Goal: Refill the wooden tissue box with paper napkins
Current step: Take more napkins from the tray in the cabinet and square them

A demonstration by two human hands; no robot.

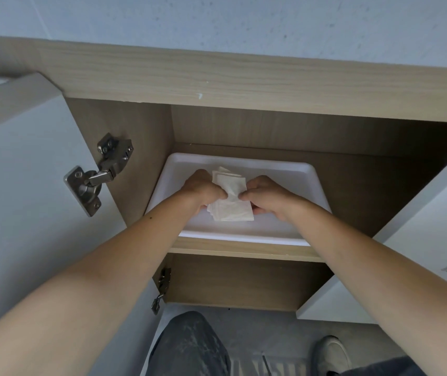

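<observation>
A stack of white paper napkins (231,202) lies in a white plastic tray (246,234) on the upper shelf of an open wooden cabinet. My left hand (203,189) grips the stack from the left side. My right hand (267,196) grips it from the right, thumb on top. The upper napkins are fanned and slightly crumpled between both hands. No wooden tissue box is in view.
The white cabinet door (26,185) stands open at the left with a metal hinge (100,172). A second white door (406,240) is open at the right. A lower cabinet compartment (244,280) sits below the shelf. My knee (189,346) and shoe (330,354) are on the floor.
</observation>
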